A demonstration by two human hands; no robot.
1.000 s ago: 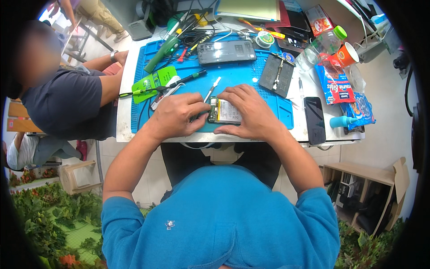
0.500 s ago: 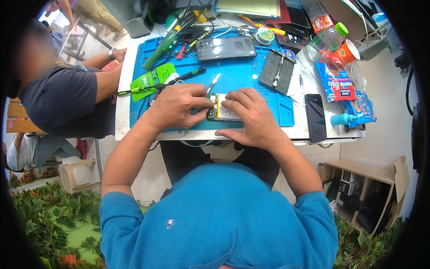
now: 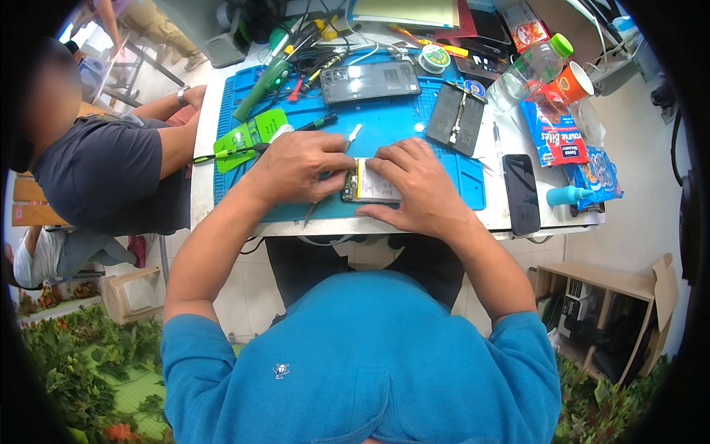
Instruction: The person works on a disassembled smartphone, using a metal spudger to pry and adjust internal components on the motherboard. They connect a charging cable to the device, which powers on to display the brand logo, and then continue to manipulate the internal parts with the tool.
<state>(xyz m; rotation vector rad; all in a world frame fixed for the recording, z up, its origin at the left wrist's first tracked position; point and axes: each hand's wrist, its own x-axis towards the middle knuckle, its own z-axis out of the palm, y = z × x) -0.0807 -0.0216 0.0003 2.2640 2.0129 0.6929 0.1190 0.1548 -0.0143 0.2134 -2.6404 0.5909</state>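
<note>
My left hand [image 3: 310, 166] is closed on a slim tool [image 3: 310, 214], whose thin end sticks out below it, beside the left end of an opened phone [image 3: 373, 189] with exposed board and pale battery. My right hand [image 3: 415, 181] spreads over the phone's right part, fingers bent onto it and thumb apart along the near edge. The phone lies on a blue repair mat [image 3: 466, 194]. A white-tipped tool [image 3: 354, 133] lies just beyond my hands; a green card [image 3: 254, 132] and dark pen-like tools [image 3: 319, 122] are to the left.
A grey phone [image 3: 370, 80], dark panel [image 3: 449, 126], cables and tools fill the back. A black phone [image 3: 522, 194], bottle [image 3: 534, 72], cup [image 3: 574, 79], snack packs [image 3: 552, 130] and cyan dropper bottle [image 3: 562, 195] stand right. A seated person [image 3: 100, 166] is close left.
My left hand has shifted a little away from me, and more of the slim tool shows below it. My right hand's fingers have shifted slightly on the phone.
</note>
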